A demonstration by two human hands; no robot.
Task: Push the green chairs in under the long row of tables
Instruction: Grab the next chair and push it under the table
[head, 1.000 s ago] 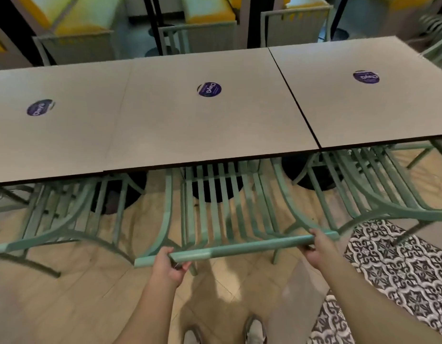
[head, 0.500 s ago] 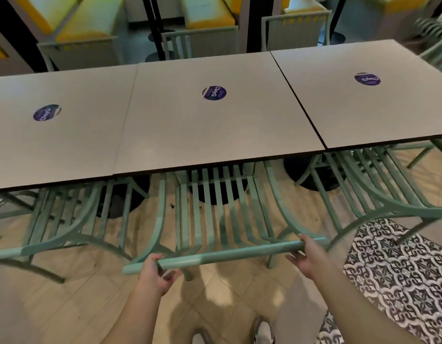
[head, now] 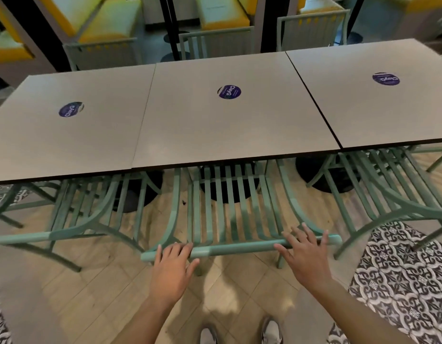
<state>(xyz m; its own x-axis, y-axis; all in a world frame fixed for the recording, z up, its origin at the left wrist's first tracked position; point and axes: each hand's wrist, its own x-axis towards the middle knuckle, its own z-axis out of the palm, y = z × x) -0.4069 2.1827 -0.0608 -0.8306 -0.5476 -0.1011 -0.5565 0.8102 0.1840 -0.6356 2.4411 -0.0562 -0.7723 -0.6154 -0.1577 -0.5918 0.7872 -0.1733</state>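
Note:
Three grey square tables point(head: 230, 130) stand edge to edge in a long row. A green slatted chair point(head: 235, 249) faces the middle table, its seat partly under the tabletop and its top rail nearest me. My left hand point(head: 171, 266) lies flat on the left part of that rail, fingers loose. My right hand point(head: 305, 254) hovers over the rail's right part with fingers spread, gripping nothing. A second green chair point(head: 73, 227) sits under the left table and a third green chair point(head: 393, 194) under the right one.
More green chairs point(head: 215, 43) stand along the far side of the tables, with yellow cushioned benches point(head: 110, 21) behind. Black round table bases point(head: 230, 184) stand under the tops. Patterned floor tiles point(head: 401, 281) lie at the right, and my shoes point(head: 271, 331) show below.
Both hands have let go of the middle chair's top rail and opened. The chair has slid a little farther in under the table.

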